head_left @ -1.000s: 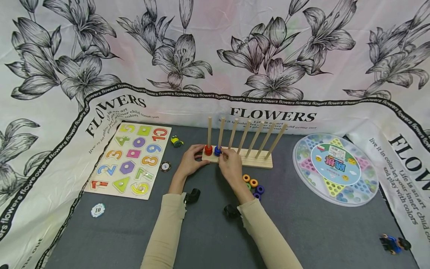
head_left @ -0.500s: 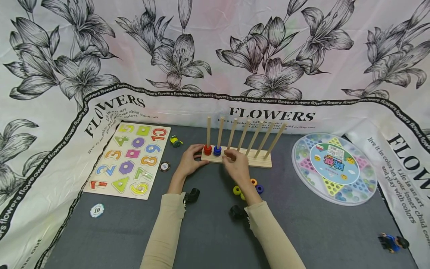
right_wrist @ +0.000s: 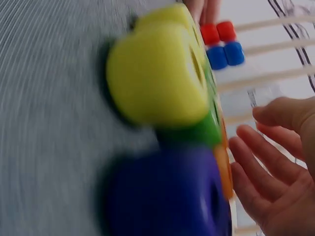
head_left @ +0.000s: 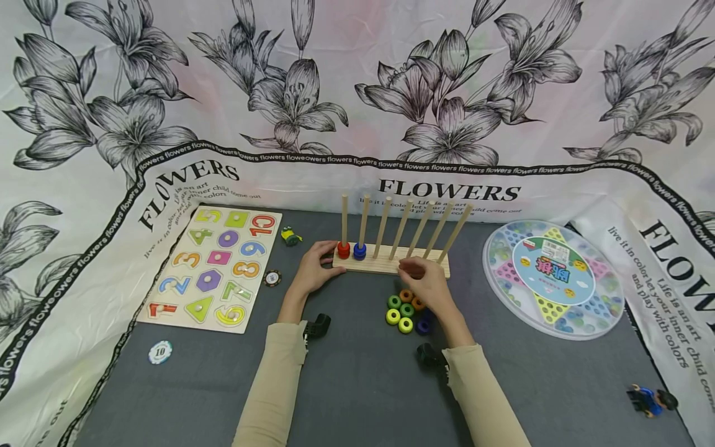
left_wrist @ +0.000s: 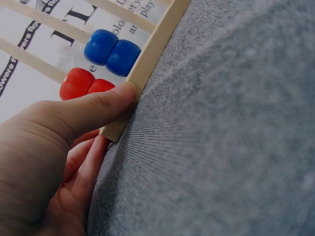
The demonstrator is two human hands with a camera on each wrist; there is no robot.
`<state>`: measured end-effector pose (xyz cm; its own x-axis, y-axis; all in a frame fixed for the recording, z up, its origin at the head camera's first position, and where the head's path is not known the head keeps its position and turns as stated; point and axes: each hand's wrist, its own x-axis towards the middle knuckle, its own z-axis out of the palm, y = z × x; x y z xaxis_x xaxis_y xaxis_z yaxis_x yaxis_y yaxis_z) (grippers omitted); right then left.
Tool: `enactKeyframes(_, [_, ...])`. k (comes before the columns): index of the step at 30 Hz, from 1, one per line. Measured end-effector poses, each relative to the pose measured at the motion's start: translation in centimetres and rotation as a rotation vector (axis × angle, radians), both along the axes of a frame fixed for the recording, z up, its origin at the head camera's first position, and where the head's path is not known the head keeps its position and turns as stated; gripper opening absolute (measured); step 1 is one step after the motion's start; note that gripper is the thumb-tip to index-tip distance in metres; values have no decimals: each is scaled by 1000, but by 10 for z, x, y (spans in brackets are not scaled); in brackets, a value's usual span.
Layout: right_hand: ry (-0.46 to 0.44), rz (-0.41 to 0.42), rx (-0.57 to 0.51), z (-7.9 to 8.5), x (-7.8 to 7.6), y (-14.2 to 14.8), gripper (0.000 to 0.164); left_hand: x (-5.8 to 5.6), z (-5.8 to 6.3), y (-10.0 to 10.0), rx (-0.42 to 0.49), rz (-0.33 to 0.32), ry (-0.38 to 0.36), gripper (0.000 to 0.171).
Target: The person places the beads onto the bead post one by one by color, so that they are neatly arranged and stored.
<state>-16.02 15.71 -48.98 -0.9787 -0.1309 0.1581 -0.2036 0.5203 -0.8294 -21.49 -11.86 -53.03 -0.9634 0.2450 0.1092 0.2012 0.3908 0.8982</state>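
Note:
A wooden peg stand with a row of upright pegs lies across the far part of the table. Two red beads sit stacked on its leftmost peg, and two blue beads on the peg beside it. My left hand grips the stand's left end, thumb pressed on the near edge of the base. Just in front of the stand, my right hand hovers with loosely bent fingers and nothing in them. Close by it are loose yellow beads, green beads, orange beads and purple beads, partly covered by this hand.
To the left lies a number puzzle board, with a small yellow-green toy and a dark chip beside it. A pale chip is nearer. At right are a round game box and a small toy figure.
My right hand has let go of the blue bead on the second peg and moved right and nearer, uncovering the yellow and green beads. My left hand keeps its place on the stand.

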Motion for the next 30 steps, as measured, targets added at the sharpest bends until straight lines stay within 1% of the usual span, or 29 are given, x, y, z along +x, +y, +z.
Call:
enactKeyframes(3, [-9, 19, 4, 1, 4, 14, 26, 0, 0, 0, 2, 1, 6, 68])
enactKeyframes(6, [-23, 56, 11, 2, 9, 26, 26, 0, 1, 0, 7, -1, 11, 68])
enactKeyframes(8, [-50, 90, 7, 2, 14, 34, 27, 0, 1, 1, 9, -4, 11, 68])
enactKeyframes(12, [-132, 156, -6, 3, 22, 45, 30, 0, 1, 0, 13, -4, 7, 68])
enactKeyframes(17, [-196, 209, 27, 4, 31, 51, 36, 0, 0, -1, 12, -3, 14, 68])
enactKeyframes(21, [-206, 223, 57, 2, 34, 51, 37, 0, 0, -1, 14, -3, 22, 68])
enactKeyframes(30, [-184, 224, 118, 0, 35, 51, 33, 0, 1, 0, 10, 1, 16, 68])
